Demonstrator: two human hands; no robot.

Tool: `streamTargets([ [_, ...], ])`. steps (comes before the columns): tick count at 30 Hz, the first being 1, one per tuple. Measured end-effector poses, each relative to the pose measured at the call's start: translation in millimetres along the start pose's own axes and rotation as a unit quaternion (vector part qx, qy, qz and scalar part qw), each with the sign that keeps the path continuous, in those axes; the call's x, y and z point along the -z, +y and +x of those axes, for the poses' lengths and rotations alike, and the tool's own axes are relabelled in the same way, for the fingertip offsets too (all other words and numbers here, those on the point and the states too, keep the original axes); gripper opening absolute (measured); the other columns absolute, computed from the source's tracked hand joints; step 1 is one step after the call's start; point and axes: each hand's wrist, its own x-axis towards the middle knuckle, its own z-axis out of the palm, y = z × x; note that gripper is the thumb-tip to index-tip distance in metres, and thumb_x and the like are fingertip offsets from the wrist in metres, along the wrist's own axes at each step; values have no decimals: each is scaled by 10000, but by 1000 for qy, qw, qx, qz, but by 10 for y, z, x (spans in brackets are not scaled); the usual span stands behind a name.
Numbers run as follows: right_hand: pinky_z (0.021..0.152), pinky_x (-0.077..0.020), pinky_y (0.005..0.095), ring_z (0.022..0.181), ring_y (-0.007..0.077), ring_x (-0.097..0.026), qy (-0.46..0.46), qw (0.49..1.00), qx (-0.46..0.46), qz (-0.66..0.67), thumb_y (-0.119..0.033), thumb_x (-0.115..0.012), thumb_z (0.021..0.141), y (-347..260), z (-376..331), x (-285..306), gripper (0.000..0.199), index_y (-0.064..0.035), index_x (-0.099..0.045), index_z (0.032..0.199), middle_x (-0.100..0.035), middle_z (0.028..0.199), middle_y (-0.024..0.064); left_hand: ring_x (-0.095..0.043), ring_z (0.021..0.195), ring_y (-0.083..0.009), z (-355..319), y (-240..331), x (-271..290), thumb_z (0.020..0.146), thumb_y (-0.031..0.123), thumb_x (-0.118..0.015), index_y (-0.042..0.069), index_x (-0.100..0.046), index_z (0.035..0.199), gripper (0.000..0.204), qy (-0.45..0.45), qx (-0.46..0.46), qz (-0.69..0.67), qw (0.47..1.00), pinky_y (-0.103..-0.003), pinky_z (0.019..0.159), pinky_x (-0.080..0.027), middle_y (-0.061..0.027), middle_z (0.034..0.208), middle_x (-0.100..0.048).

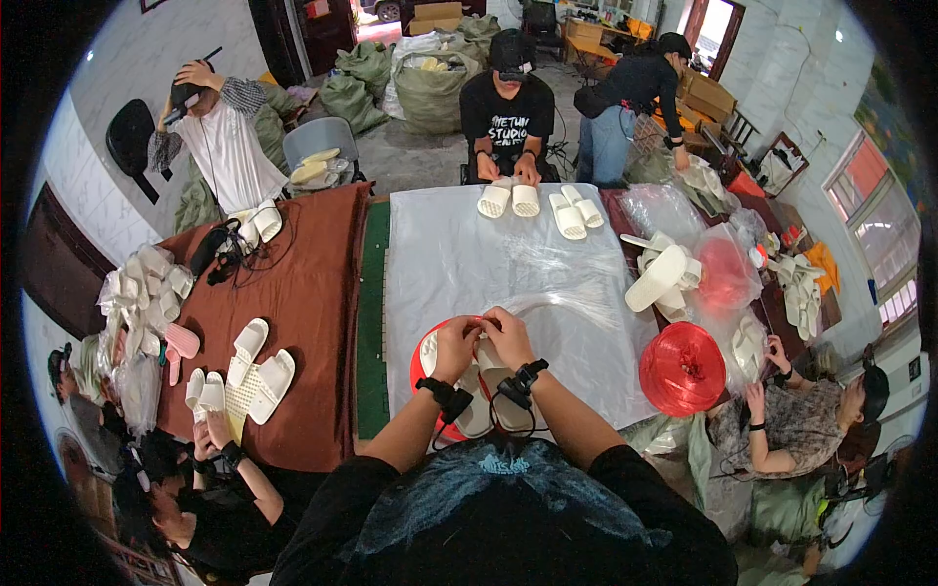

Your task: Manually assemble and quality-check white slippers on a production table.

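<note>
Dark sleeves come up from the bottom edge, and both of the person's hands meet in the middle of the table. Left hand (pixel 457 344) and right hand (pixel 508 337) are pinched close together, fingers curled tight on something small and thin, maybe a bit of red string, but it is too small to be sure. Right under the hands lies a pair of white slippers (pixel 486 396) with a red bag (pixel 426 356) around them, at the near edge of the clear plastic sheet (pixel 469 264) that covers the table. It looks like the slippers are already in the bag and the top is now being tied, so this pair seems almost done. More work seems left: loose white slippers (pixel 508 199) sit at the far end by another worker's hands, and more slippers (pixel 256 366) lie on the brown cloth (pixel 303 283) to the left. A full red bag (pixel 682 368) sits to the right, well apart, and looks finished.
</note>
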Motion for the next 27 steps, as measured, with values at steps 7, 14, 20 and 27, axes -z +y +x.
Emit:
streamTargets([
  [7,670,-478,342,732,271,-618,11,1000,-1,5,-122,-576,869,24,-9,-8,133,6,-582,906,-632,799,149,-625,658,-168,4,54,6,852,30,-606,-40,-630,925,104,-7,29,-22,999,-293,613,-501,-123,762,-662],
  [14,682,-472,346,744,258,-611,10,1000,0,-10,-127,-574,874,33,-6,-4,134,3,-576,907,-625,798,148,-655,692,-178,21,-52,-15,852,42,-611,-29,-627,919,99,-10,20,-36,999,-295,625,-520,-127,789,-674],
  [20,625,-471,299,676,176,-601,22,999,25,-13,-108,-593,866,37,-3,-15,117,-1,-601,911,-634,750,102,-668,719,-197,31,-89,-26,839,42,-622,-30,-631,934,120,-9,6,-2,1000,-308,643,-524,-144,809,-680],
  [27,644,-482,305,713,204,-629,29,999,-4,16,-116,-601,864,45,-19,-10,132,2,-603,923,-657,795,119,-670,718,-199,25,-51,-10,839,32,-617,-33,-631,935,116,-5,32,-27,999,-305,642,-523,-147,801,-680],
])
